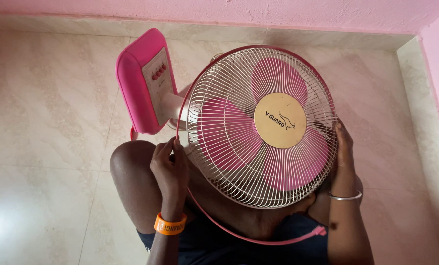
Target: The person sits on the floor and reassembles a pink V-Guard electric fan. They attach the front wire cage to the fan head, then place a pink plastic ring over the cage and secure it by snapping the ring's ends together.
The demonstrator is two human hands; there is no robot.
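Round gold label disc (280, 120) at centre of fan grille; pale rectangular control-panel label (159, 84) on pink base.

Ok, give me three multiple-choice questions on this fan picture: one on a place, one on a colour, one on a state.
1. Where is the right hand?
A. on the grille's edge
B. on the base
C. on the floor

2. What colour are the blades?
A. blue
B. pink
C. white

3. How is the rim band?
A. tight round the whole grille
B. hanging loose over the lap
C. lying on the floor

A: its fingers rest on the grille.
B: pink shows through the wires.
B: it sags off the grille; the left hand pinches it.
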